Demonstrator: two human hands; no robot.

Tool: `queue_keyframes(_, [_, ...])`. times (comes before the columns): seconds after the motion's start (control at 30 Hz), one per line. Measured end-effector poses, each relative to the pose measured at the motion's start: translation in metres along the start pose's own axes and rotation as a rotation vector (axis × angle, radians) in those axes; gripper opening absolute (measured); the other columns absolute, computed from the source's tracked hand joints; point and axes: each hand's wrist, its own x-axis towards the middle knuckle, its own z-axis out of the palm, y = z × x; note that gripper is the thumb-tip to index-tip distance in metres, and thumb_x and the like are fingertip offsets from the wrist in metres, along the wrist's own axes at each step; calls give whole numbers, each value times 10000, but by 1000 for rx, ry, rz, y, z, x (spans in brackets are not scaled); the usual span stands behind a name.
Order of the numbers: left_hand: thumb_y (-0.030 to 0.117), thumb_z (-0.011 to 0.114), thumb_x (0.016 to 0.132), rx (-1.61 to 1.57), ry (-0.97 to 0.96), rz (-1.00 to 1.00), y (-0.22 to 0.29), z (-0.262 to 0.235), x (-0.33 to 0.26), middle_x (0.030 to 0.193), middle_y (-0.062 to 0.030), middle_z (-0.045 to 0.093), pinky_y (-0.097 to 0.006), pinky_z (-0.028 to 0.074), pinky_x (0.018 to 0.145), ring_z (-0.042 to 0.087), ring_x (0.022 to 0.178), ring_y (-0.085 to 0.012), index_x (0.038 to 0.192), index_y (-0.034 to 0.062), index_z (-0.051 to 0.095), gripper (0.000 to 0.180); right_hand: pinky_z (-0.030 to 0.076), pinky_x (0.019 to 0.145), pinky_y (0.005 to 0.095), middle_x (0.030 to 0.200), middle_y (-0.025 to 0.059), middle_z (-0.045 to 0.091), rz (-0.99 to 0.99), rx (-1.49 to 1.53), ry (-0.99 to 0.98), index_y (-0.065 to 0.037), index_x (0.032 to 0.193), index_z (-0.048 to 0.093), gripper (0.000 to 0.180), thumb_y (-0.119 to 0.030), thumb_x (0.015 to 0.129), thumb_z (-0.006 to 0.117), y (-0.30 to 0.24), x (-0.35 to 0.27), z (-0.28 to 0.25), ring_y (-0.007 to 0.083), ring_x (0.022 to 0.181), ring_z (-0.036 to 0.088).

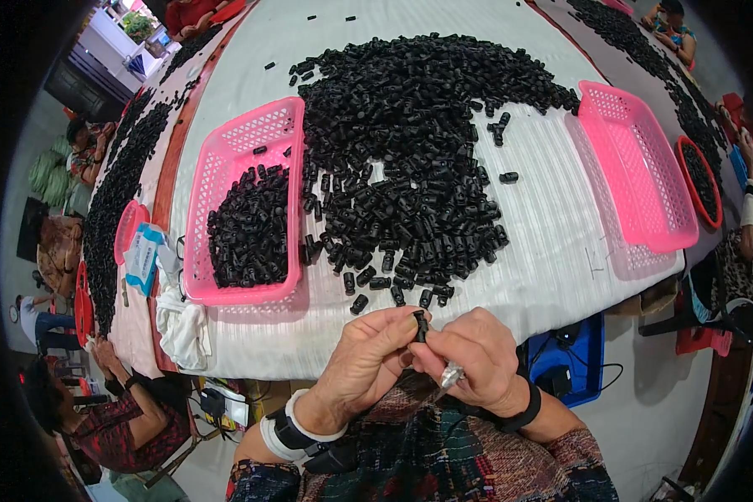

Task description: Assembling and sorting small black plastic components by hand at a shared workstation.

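A small black plastic part (421, 325) is held upright, its long axis running from the fingertips up toward the big heap of black parts (410, 159), just off the near edge of the white-covered table (552, 251). It is pinched between the fingertips of both hands: the left hand (368, 356) is closed on it from the left side, and the right hand (473, 356) is closed on it from the right, so the part stands between the two thumbs and above the knuckles. A slim silvery tool (452, 375) is also gripped in the right hand, below the part (its tip cannot be made out). Beyond the part, loose pieces are scattered at the foot of the heap. Left of the heap a pink basket (243, 201) partly filled with black parts is seen, and right of the heap an emptier pink basket (640, 171) is set. A white cloth (184, 326) is draped over the table edge left of the filled basket. Further long tables with black parts, and other people seated at them, are seen around the room.
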Motion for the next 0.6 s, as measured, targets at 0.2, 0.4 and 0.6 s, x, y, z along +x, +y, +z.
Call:
queue_keyframes(0.2, [81,536,876,11,-13,5,1,4,-2,945,-100,609,-266,502,770,595,849,-155,1041,-40,557,206,380,435,276,708,68,565,20,-8,4,22,929,601,329,-56,644,746,-1,0,1,173,526,519])
queue_keyframes(0.4, [82,524,887,46,97,17,0,9,-3,901,-108,611,-254,499,641,583,761,-141,1049,-56,557,215,367,422,277,680,62,561,-22,-21,-3,27,923,603,312,-50,651,736,-2,-1,1,173,509,508])
queue_keyframes(0.6, [101,539,883,113,75,23,4,6,-3,899,-102,615,-245,506,651,597,762,-141,1007,-44,565,193,372,431,276,657,53,540,-27,-29,-76,22,929,595,333,-44,633,731,0,-3,-1,175,524,515])
